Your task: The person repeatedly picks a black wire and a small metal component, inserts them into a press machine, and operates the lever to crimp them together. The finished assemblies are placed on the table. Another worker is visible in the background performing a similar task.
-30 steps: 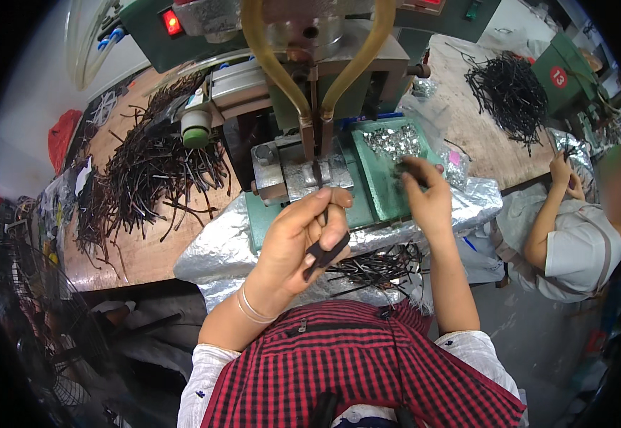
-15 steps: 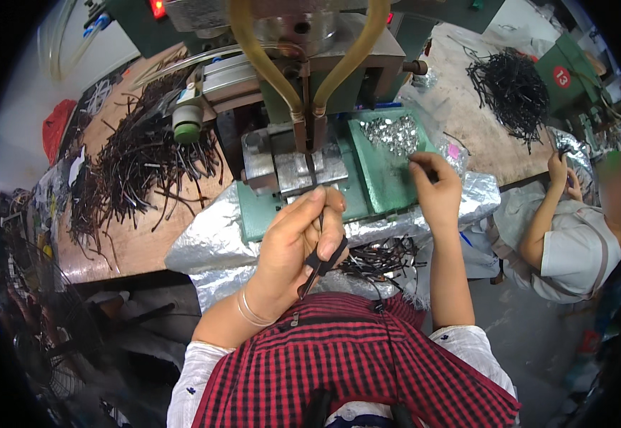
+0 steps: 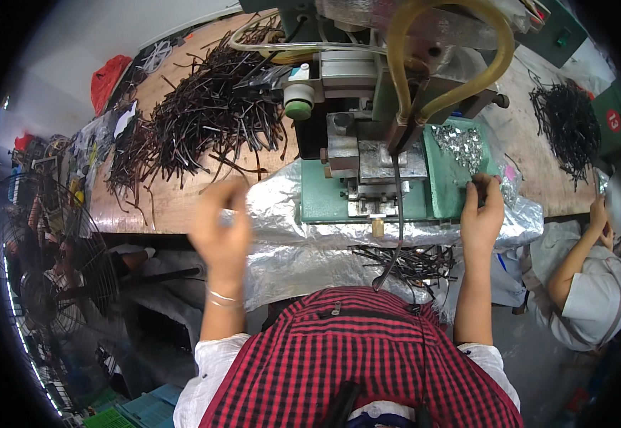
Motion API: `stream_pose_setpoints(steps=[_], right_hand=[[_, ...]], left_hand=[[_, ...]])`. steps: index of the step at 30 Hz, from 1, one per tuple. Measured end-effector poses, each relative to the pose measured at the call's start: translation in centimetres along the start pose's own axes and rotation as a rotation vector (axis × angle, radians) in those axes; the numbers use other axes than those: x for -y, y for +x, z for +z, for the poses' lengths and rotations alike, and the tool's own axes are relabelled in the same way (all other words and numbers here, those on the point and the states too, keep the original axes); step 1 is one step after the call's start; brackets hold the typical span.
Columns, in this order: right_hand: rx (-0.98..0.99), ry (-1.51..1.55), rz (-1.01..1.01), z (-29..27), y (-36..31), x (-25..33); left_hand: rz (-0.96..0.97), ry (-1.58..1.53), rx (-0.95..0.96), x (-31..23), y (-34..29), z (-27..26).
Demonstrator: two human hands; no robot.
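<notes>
Left hand (image 3: 221, 228): fingers off dark strip (image 3: 400, 205), now farther left, blurred, hold uncertain | strip: dangling at machine (image 3: 350, 68)

The brown wooden surface (image 3: 126, 220) appeared matt; the silver foil sheet (image 3: 276, 203), crinkled and glossy. Small silver metal pieces (image 3: 459, 145) shone; the green rectangular tray (image 3: 445, 189) looked smooth, the thin black strand (image 3: 400, 207) faintly glossy, the red-and-black checked cloth apron (image 3: 310, 357) matt.

From my head I look widely down, close above my left hand (image 3: 220, 227) at nine o'clock and right hand (image 3: 483, 214) at three, facing the machine (image 3: 353, 75) at one; the dark rim seems unclear.
</notes>
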State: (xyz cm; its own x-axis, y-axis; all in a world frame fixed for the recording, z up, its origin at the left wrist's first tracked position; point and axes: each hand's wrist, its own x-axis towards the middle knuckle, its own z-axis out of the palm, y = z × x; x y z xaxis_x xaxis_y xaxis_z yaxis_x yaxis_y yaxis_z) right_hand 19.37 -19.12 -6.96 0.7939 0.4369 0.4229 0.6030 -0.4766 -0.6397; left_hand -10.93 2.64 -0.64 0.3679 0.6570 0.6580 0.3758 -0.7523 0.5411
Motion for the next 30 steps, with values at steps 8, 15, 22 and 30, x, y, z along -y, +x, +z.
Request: stream_pose_setpoints(steps=[8,15,22,30], right_hand=[[-0.022,0.233,-0.100,1.7,1.8,2.7],[-0.074,0.131,0.044,-0.2,-0.5,-0.5],[-0.045,0.304,-0.183,-2.2,0.6,5.3],[-0.013,0.804,-0.111,3.6,1.9,12.4]], left_hand=[[0.324,0.568,0.384,13.9,2.9,0.4],[0.266,0.460,0.276,15.3,3.3,4.5],[-0.017,-0.049,-0.022,9.6,4.3,5.4],[-0.352,-0.658,-0.089,4.3,3.0,7.4]])
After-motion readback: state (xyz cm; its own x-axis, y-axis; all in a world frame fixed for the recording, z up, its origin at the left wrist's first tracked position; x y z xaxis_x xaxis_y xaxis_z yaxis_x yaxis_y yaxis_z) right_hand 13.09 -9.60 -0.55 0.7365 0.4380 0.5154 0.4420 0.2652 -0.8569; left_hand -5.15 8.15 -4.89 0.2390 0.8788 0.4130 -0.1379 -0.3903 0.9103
